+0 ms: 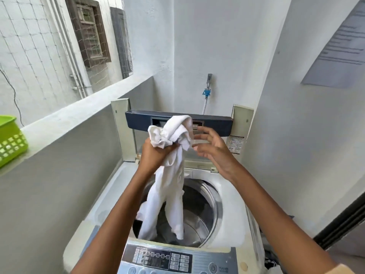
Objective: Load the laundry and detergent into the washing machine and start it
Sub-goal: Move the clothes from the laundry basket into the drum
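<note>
A top-loading washing machine [227,196] stands below me with its lid [177,123] raised upright. My left hand [156,153] grips a white garment [169,175] above the open steel drum [199,214]. The cloth bunches over my fist and its two long ends hang down into the drum. My right hand [213,149] hovers just right of the garment, fingers spread and relaxed, holding nothing. The control panel [169,258] with buttons lies at the machine's near edge.
A grey parapet wall [69,119] runs along the left, with a green plastic basket [9,139] on its ledge. A tap with a blue hose fitting [206,91] is on the wall behind the machine. White walls close in on the right.
</note>
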The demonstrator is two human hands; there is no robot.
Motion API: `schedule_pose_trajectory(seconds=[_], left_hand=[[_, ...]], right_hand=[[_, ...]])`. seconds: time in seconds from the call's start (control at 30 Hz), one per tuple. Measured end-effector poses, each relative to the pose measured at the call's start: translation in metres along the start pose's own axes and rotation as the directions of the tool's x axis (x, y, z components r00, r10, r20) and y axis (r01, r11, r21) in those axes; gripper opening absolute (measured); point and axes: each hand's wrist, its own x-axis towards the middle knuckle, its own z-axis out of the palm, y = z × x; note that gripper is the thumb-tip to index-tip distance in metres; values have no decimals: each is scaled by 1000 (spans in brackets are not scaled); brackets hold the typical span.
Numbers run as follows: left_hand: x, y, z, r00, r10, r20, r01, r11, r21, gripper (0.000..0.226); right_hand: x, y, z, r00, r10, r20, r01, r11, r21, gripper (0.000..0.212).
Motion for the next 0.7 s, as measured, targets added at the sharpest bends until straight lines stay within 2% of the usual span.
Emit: schedule_pose_trajectory(seconds=[0.07, 0.13, 0.17, 0.23, 0.3, 0.37, 0.4, 0.47, 0.53, 0.6, 0.7], left_hand=[[-3, 2, -1, 995, -73, 68, 71, 997, 22, 13], [-2, -1, -5, 969, -134, 206, 137, 991, 0, 20], [-3, -3, -7, 944, -153, 293, 168, 985, -27, 25], [-6, -10, -15, 894, -227, 386, 286, 953, -103, 27], [-4, -20, -28, 861, -358, 362, 447, 871, -203, 24], [2, -35, -43, 815, -484, 319, 564, 789, -243, 34], [6, -42, -51, 803, -524, 285, 587, 779, -220, 38], [11, -55, -66, 804, -570, 166, 591, 796, -129, 38], [14, -68, -78, 810, -584, 54, 587, 806, -80, 28], [15, -81, -88, 812, -583, -36, 580, 812, -58, 17], [15, -96, -94, 813, -577, -83, 574, 817, -57, 26]], right_hand=[[-2, 10, 7, 993, 73, 92, -74, 997, 7, 68], [0, 18, 16, 986, 116, 119, -113, 993, -34, 70], [2, 20, 20, 991, 116, 73, -113, 993, -46, 63], [9, 19, 23, 988, 111, -104, -113, 993, -16, 32], [15, 16, 13, 954, 96, -283, -96, 995, 14, 8], [19, 15, -6, 915, 79, -395, -83, 997, 7, 16], [19, 14, -15, 896, 80, -437, -85, 996, 9, 19], [18, 15, -33, 858, 103, -503, -101, 994, 32, 22], [16, 16, -50, 821, 112, -560, -111, 993, 37, 23], [14, 19, -65, 800, 65, -596, -113, 993, -43, 21], [13, 27, -74, 790, 0, -613, -185, 954, -238, 15]])
